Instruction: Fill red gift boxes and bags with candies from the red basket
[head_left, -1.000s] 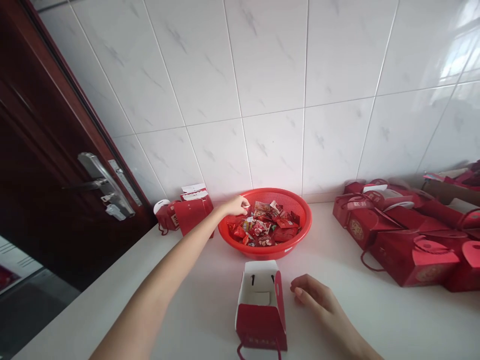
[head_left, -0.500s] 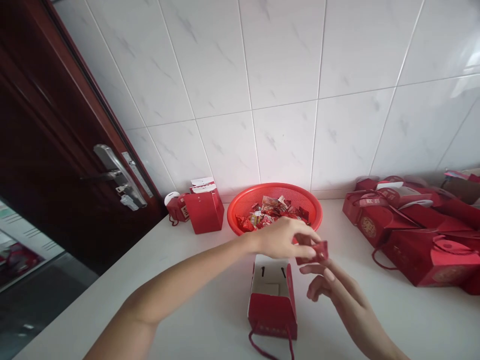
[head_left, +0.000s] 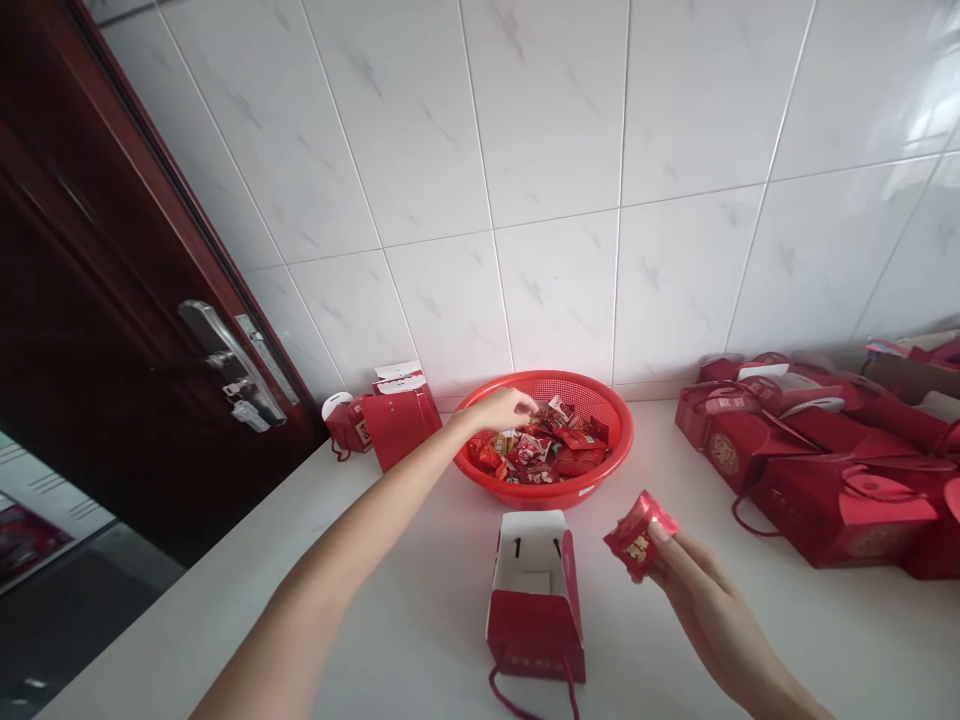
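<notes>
My right hand (head_left: 697, 580) pinches a red wrapped candy (head_left: 640, 533) with gold lettering, held above the counter to the right of a small box. My left hand (head_left: 501, 408) reaches over the left part of a red plastic basket (head_left: 619, 455), its bent fingers slightly apart at the wrapped candies (head_left: 551, 440) heaped there. Nothing shows in those fingers. In front of the basket stands the red gift box (head_left: 535, 632), its top open and its white inside facing up. A dark red cord (head_left: 517, 700) hangs at its near side.
Several red gift boxes (head_left: 832, 510) crowd the right of the white counter (head_left: 420, 610). At the back left stand a tall open red box (head_left: 401, 425) and a smaller red box (head_left: 349, 420). A tiled wall rises behind; a dark wooden door (head_left: 112, 250) is at left.
The red candy has passed from my left hand to my right hand, which has closed on it. My left hand has moved back and left to the basket. The view has shifted slightly.
</notes>
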